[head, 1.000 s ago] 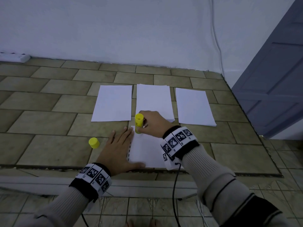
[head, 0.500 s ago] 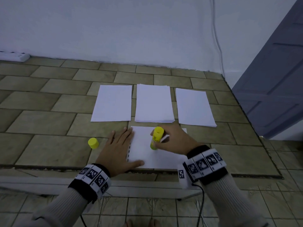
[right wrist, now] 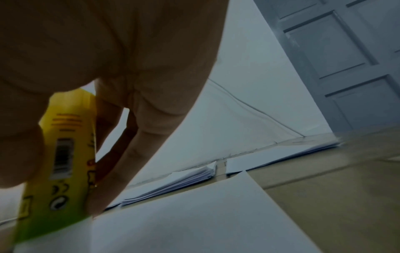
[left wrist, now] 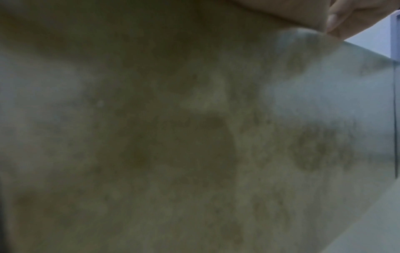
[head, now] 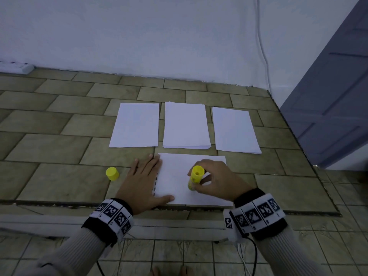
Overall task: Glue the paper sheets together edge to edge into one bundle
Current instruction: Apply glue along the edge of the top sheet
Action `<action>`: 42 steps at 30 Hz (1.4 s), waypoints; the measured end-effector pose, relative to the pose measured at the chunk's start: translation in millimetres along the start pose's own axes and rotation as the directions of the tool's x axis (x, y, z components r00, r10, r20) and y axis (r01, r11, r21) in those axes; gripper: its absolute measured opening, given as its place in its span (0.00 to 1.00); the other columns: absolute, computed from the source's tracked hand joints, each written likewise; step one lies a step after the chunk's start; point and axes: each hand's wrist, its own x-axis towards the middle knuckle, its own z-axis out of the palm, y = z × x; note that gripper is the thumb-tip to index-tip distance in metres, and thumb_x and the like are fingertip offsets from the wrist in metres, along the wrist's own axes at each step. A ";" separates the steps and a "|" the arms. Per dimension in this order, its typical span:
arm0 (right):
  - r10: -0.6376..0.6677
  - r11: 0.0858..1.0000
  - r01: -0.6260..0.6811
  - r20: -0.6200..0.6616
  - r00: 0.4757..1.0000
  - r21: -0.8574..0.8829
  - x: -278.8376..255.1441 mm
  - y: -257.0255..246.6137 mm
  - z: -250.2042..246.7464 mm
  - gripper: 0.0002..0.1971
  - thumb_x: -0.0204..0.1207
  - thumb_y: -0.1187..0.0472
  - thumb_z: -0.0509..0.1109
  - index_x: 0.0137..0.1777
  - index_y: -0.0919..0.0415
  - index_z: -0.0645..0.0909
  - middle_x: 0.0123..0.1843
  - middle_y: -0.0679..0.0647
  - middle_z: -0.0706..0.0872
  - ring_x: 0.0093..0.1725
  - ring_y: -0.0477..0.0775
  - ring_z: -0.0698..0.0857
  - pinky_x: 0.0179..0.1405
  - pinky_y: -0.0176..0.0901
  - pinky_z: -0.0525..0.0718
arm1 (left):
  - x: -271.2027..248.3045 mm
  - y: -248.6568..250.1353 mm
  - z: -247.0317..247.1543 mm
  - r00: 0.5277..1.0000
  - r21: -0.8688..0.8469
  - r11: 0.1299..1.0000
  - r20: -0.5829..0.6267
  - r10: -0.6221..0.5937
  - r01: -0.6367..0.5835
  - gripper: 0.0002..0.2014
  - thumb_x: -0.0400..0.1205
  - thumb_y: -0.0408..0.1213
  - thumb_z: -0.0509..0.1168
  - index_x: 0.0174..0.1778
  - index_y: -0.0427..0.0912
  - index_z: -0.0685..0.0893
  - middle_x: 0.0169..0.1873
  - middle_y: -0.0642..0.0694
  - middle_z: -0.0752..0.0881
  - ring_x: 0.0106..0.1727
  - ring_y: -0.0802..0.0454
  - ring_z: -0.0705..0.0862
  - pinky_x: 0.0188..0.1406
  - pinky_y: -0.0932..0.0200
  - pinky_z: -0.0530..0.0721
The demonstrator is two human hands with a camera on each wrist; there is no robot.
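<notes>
Yellow glue stick (right wrist: pixel 58 154), barcode label, lettering unreadable

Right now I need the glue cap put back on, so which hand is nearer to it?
Left. The left hand lies flat on the sheet's edge, just beside the yellow cap. The right hand grips the glue stick farther away.

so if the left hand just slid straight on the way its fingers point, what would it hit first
Probably the left paper stack. The left hand lies flat on the floor, fingers aimed away and slightly right, with only bare tile before that stack's near edge. The exact line is uncertain; it might skim the stack's right corner.
</notes>
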 end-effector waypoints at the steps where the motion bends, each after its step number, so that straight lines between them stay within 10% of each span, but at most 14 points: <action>1: -0.005 1.000 0.005 -0.005 1.000 -0.015 5.8 0.3 -2.2 0.10 0.70 0.65 0.77 0.50 0.64 0.85 0.49 0.56 0.86 0.47 0.50 0.86 0.46 0.45 0.89 | -0.1 0.4 -0.2 1.000 -0.004 1.000 -0.001 0.000 0.000 0.62 0.65 0.86 0.33 0.86 0.41 0.48 0.86 0.49 0.44 0.85 0.53 0.40 0.83 0.43 0.36; 14: 0.051 0.982 -0.075 -0.139 0.989 -0.172 67.4 12.6 -29.8 0.05 0.67 0.68 0.75 0.39 0.69 0.82 0.41 0.61 0.88 0.43 0.61 0.85 0.49 0.59 0.83 | -0.8 1.0 -3.5 0.999 0.017 1.000 0.035 -0.019 0.018 0.63 0.62 0.86 0.29 0.86 0.42 0.44 0.85 0.50 0.40 0.85 0.55 0.37 0.83 0.44 0.34; 25: 0.090 0.989 -0.104 -0.133 0.987 -0.105 -7.1 26.7 -34.3 0.09 0.68 0.61 0.80 0.48 0.55 0.87 0.47 0.47 0.90 0.46 0.43 0.87 0.46 0.35 0.85 | -0.9 0.1 -1.4 1.000 0.012 1.000 0.017 -0.008 0.008 0.63 0.64 0.86 0.32 0.86 0.41 0.47 0.86 0.50 0.43 0.85 0.53 0.39 0.84 0.43 0.36; 34: 0.111 0.990 -0.121 -0.124 0.986 -0.072 -60.4 27.7 -38.1 0.14 0.59 0.45 0.73 0.43 0.48 0.86 0.42 0.40 0.88 0.44 0.42 0.86 0.44 0.39 0.86 | -1.0 0.1 1.0 1.000 -0.009 1.000 -0.019 0.006 -0.006 0.61 0.66 0.85 0.34 0.86 0.41 0.48 0.86 0.49 0.45 0.86 0.53 0.41 0.83 0.43 0.37; 42: 0.075 0.979 -0.103 -0.160 0.984 -0.174 -44.0 32.6 -45.1 0.11 0.64 0.62 0.81 0.46 0.52 0.86 0.45 0.41 0.87 0.48 0.38 0.84 0.45 0.29 0.82 | -0.5 -0.8 3.1 0.999 -0.007 1.000 -0.033 0.012 -0.012 0.61 0.67 0.85 0.37 0.86 0.40 0.51 0.86 0.48 0.48 0.86 0.53 0.43 0.83 0.43 0.37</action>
